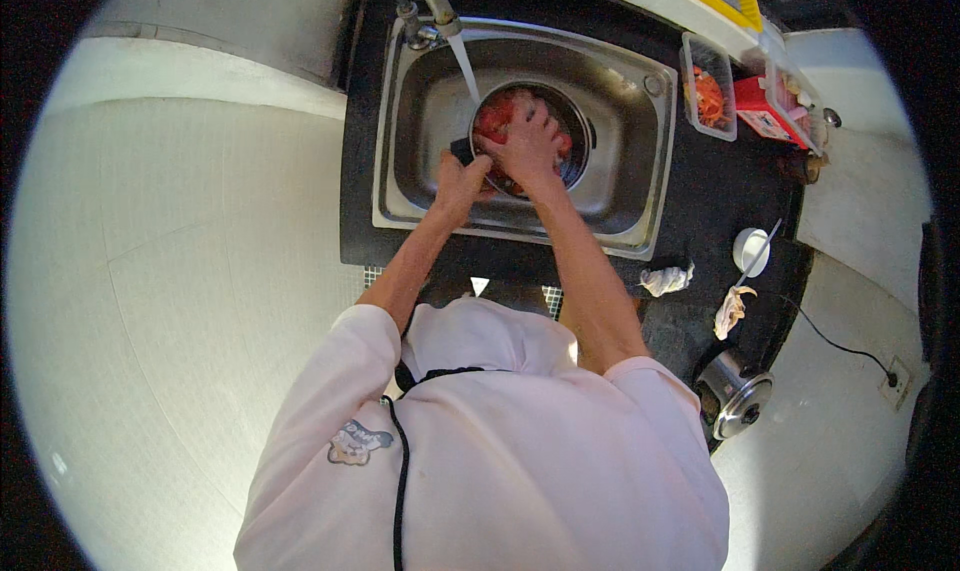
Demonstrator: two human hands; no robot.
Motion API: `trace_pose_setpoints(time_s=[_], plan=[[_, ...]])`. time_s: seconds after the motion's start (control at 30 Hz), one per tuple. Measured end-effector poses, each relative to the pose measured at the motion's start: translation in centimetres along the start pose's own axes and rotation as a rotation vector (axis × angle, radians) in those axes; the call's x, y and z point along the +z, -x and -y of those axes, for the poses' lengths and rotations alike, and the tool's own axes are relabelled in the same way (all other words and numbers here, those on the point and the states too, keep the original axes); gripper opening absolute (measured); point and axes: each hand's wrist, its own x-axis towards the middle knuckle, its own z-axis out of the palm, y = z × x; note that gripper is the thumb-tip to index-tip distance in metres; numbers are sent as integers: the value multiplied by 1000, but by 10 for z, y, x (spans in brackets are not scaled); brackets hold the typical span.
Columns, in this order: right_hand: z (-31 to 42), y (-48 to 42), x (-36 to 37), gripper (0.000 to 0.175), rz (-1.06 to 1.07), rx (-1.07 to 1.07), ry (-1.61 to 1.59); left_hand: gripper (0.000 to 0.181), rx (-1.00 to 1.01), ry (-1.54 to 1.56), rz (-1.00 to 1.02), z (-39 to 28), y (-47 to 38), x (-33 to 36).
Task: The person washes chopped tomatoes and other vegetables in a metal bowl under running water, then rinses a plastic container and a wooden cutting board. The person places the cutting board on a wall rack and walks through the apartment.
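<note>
A round metal pot [583,113] stands in the stainless steel sink [442,83], with water and red pieces of food [495,117] in it. Water runs from the faucet [448,27] to the pot's upper left rim. My left hand [459,181] grips the pot's dark side handle [461,151], its thumb by the rim. Inside the pot, my right hand [529,147] lies over the red pieces with its fingers spread; whether it holds any of them is hidden.
Right of the sink stand a clear plastic container [709,94] of orange shreds, a red box [765,109] and a white bowl [751,252]. Crumpled cloths [666,280] lie nearer, above a lidded metal pot [739,398]. A black cord [832,342] runs to a wall socket.
</note>
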Motion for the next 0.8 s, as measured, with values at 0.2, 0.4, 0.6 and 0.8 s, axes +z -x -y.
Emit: trace_pose_setpoints(time_s=[0.2, 0.4, 0.6, 0.8], plan=[[-16, -7, -6, 42, 202, -173, -329, 69, -164, 85, 31, -3, -6, -17], [-10, -19, 5, 42, 4, -314, -245, 61, -26, -2, 94, 1, -8, -26], [-35, -18, -2, 57, 158, -623, 28, 79, -111, 52, 57, 1, -9, -34], [-32, 9, -3, 91, 323, -171, -38, 59, -72, 113, 149, 7, -12, -20]])
